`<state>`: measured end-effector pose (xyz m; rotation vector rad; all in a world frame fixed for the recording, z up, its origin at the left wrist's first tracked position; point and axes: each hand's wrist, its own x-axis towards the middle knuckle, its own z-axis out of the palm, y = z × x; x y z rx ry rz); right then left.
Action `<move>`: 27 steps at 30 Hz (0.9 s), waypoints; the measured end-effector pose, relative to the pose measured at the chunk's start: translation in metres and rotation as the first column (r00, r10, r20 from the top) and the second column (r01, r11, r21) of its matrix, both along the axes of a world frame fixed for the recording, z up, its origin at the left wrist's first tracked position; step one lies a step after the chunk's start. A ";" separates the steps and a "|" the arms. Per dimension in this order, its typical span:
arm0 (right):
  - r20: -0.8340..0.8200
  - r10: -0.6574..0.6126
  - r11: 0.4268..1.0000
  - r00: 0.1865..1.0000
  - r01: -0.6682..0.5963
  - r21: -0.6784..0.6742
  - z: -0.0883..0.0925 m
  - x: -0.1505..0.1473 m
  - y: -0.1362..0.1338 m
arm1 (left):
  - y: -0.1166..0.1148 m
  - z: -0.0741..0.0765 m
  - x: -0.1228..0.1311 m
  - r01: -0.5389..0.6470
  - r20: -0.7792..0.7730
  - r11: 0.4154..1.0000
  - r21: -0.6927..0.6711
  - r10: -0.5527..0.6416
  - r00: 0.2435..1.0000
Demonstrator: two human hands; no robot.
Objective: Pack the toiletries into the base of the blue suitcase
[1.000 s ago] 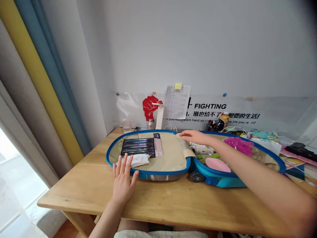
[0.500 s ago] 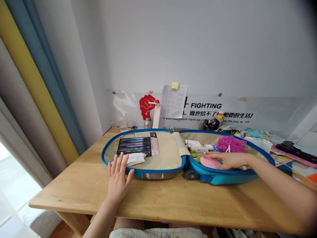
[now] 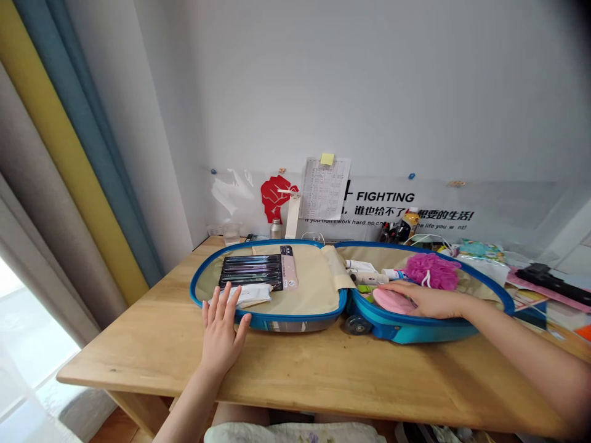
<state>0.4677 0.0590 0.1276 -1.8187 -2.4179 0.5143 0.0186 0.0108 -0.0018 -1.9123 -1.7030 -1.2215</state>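
An open blue suitcase lies across the table with its two halves side by side. My left hand rests on the front rim of the left half, fingers spread, beside a white packet. Behind the packet is a flat pack of toothbrushes. In the right half, my right hand has its fingers and thumb around a smooth pink oval item, whose exact kind I cannot make out. Close to it are a purple bath puff, a pale bottle and several tubes.
The wooden table extends in front of the suitcase. Behind it stand a small metal bottle, a plastic cup and a yellow-and-dark bottle. A black object and papers lie at the right. Curtains hang at the left.
The right fingers have shifted slightly on the pink oval item, and a little more of its top shows. My left hand has stayed on the suitcase rim.
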 end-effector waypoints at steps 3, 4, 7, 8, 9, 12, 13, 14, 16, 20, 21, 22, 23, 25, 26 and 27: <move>-0.002 -0.022 0.999 1.000 0.022 0.028 0.007 0.002 0.003 | 0.000 0.000 0.000 0.000 -0.008 1.000 0.002 0.000 1.000; -0.002 -0.037 0.998 0.999 0.037 0.048 0.012 0.002 0.004 | 0.000 0.000 0.000 0.002 -0.011 1.000 0.002 -0.002 1.000; -0.042 -0.084 0.989 0.996 0.088 0.115 0.032 -0.013 0.010 | 0.001 0.000 0.000 0.009 -0.013 1.000 0.008 -0.009 1.000; -0.058 -0.080 0.988 0.995 0.087 0.128 0.040 -0.023 0.012 | 0.001 0.000 0.000 0.009 -0.011 1.000 0.010 -0.009 1.000; -0.067 -0.060 0.989 0.996 0.069 0.132 0.047 -0.036 0.014 | 0.001 0.000 0.000 0.007 -0.008 1.000 0.011 -0.007 1.000; -0.023 0.094 0.990 0.995 -0.091 0.111 0.058 -0.087 0.022 | 0.000 0.000 0.000 0.002 -0.008 1.000 0.005 -0.002 1.000; 0.003 0.163 0.982 0.987 -0.162 0.094 0.058 -0.106 0.025 | 0.001 0.000 -0.001 0.003 -0.013 1.000 0.004 -0.003 1.000; 0.026 0.235 0.969 0.972 -0.237 0.074 0.055 -0.125 0.028 | 0.001 0.000 -0.001 0.003 -0.019 1.000 0.004 -0.003 1.000; 0.060 0.345 0.938 0.937 -0.346 0.019 0.044 -0.159 0.037 | 0.001 -0.001 -0.002 0.002 -0.030 1.000 0.003 -0.002 1.000; 0.081 0.441 0.897 0.894 -0.435 -0.081 0.013 -0.206 0.051 | 0.002 -0.002 -0.003 0.000 -0.040 1.000 0.005 0.000 0.999; 0.082 0.456 0.889 0.886 -0.449 -0.091 0.007 -0.213 0.054 | 0.002 -0.002 -0.003 0.001 -0.040 1.000 0.005 -0.001 0.999; 0.084 0.471 0.881 0.878 -0.463 -0.099 0.002 -0.218 0.056 | 0.002 -0.002 -0.002 0.002 -0.041 1.000 0.004 -0.001 0.999; 0.085 0.486 0.873 0.870 -0.477 -0.107 -0.002 -0.222 0.058 | 0.001 -0.002 -0.002 0.003 -0.042 1.000 0.004 -0.003 0.999; 0.089 0.510 0.858 0.856 -0.497 -0.130 -0.007 -0.228 0.060 | 0.001 -0.001 -0.002 0.003 -0.043 1.000 0.007 -0.003 0.999; 0.090 0.519 0.851 0.850 -0.505 -0.144 -0.009 -0.230 0.061 | 0.001 -0.001 -0.002 0.003 -0.043 1.000 0.010 -0.003 0.999; 0.091 0.527 0.846 0.845 -0.510 -0.158 -0.010 -0.231 0.061 | 0.002 -0.001 -0.002 0.004 -0.042 1.000 0.013 -0.003 0.999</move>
